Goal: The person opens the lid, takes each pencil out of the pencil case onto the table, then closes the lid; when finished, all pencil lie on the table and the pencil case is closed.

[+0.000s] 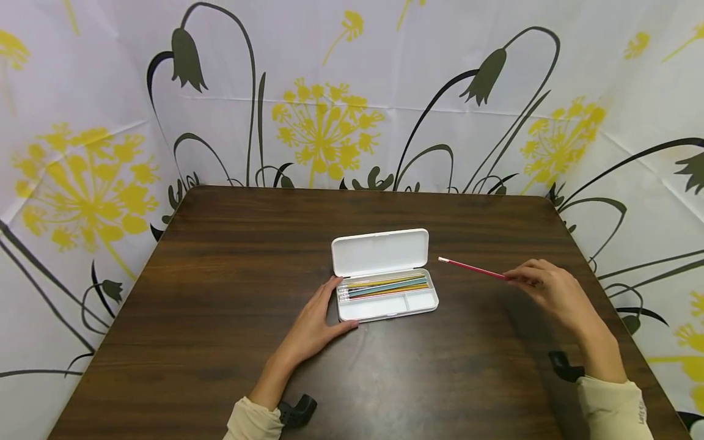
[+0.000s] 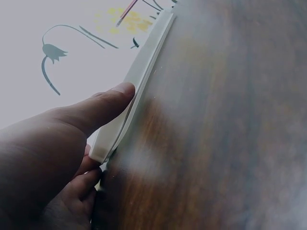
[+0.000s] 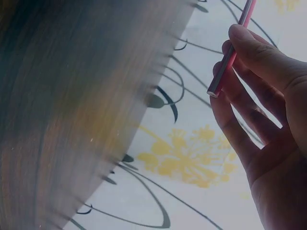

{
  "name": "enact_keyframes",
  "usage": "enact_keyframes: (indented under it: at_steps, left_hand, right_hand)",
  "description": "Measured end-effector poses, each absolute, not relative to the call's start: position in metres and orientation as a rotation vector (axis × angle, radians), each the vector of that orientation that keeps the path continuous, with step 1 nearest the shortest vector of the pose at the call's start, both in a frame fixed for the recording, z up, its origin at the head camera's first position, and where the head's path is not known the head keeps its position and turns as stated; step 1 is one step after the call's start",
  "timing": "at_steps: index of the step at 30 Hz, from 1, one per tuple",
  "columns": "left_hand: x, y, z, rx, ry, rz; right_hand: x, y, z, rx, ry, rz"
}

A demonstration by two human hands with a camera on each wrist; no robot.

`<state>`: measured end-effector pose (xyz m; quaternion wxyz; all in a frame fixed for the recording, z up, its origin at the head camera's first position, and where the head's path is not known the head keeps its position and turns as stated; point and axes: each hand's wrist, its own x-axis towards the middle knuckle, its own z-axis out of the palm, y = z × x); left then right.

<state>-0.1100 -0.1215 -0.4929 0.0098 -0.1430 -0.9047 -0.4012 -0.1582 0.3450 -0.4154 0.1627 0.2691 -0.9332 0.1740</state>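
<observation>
A white pencil case (image 1: 379, 253) lies with its lid raised on the wooden table, several coloured pencils (image 1: 385, 287) in its back compartment. My left hand (image 1: 310, 327) holds the case's left end, thumb at the front edge and fingers at the left side; the left wrist view shows the thumb on the case wall (image 2: 144, 62). To the right of the case, my right hand (image 1: 555, 296) pinches a red pencil (image 1: 473, 267) near one end, its white-tipped end pointing left toward the case. In the right wrist view, the hand (image 3: 268, 91) has thumb and fingertips on the pencil (image 3: 223, 74).
The brown table (image 1: 247, 244) reaches back to a white cloth (image 1: 429, 36) with yellow and grey-green flower prints. Black wrist devices (image 1: 297, 410) sit on both wrists. The case's front holds two sections split by a low divider.
</observation>
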Motion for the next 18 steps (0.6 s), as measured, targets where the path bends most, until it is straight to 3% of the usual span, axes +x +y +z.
enact_keyframes:
  at_steps: [18]
  left_hand:
    - [-0.108, -0.12, -0.49, -0.452, -2.821, -1.26]
  right_hand:
    - [-0.162, 0.356, -0.456, 0.773, -2.77, 0.581]
